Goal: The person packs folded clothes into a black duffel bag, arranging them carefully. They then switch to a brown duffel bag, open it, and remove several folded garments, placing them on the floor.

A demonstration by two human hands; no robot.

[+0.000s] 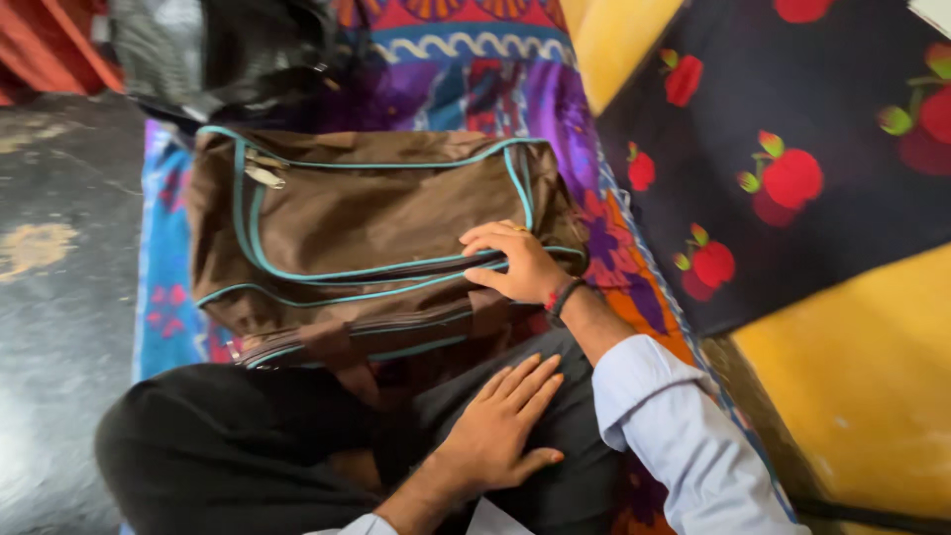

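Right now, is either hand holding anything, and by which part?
Right hand grips the brown bag at its right end by the teal zipper; left hand rests flat, holding nothing.

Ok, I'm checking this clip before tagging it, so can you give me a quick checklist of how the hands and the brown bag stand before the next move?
1. Right hand on the brown bag, fingers at the teal-piped zip seam: ok.
2. Right hand pinching a zip pull: cannot tell, fingertips hide it.
3. Left hand free, lying flat on the dark trousers: ok.
4. Bag lying flat on the patterned cloth: ok.
5. Metal zip pulls at the bag's far corner, away from both hands: ok.
6. Main zip closed all along: cannot tell.
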